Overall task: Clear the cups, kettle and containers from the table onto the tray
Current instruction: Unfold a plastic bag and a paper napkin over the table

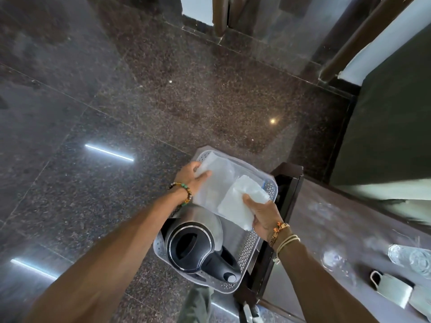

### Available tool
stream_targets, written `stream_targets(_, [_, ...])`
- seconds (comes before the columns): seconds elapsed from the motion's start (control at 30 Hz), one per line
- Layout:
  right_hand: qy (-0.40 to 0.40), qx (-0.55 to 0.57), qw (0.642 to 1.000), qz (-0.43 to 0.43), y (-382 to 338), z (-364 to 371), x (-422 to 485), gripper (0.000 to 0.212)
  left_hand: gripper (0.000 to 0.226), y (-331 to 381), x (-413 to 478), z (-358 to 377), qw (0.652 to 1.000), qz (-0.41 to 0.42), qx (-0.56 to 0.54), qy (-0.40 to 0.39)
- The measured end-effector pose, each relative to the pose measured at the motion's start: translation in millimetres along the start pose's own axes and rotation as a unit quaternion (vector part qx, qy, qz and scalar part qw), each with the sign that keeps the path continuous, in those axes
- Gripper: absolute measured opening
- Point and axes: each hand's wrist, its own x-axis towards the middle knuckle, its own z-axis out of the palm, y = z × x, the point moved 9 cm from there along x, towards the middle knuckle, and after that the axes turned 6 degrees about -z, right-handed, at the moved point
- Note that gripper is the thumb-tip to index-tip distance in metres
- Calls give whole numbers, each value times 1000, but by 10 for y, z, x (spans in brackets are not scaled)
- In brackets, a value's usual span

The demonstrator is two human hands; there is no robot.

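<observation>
A grey perforated tray (250, 243) sits over the table's left edge. A steel kettle (196, 243) with a black lid and handle lies in its near half. Two clear plastic containers fill the far half. My left hand (192, 179) grips the far, larger container (217, 180) at its left corner. My right hand (261, 214) grips the nearer, smaller container (242, 201) at its right side. Both containers are tilted, and I cannot tell whether they rest on the tray floor.
On the brown table (326, 229) at the right lie a white cup (391, 291) on its side and glass pieces (412, 257). Dark polished stone floor (116, 113) spreads to the left and ahead. A dark cushion with a wooden frame (384, 113) stands at the far right.
</observation>
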Motion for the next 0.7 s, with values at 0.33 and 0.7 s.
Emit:
stream_targets(0.33, [61,-4,998,12,130,-56,259,34,95,227,-22,219,944,147,293,20])
stream_targets(0.7, [93,-43,995,8,172,-158,356,30,20,357,-37,499,848,250,467,-28])
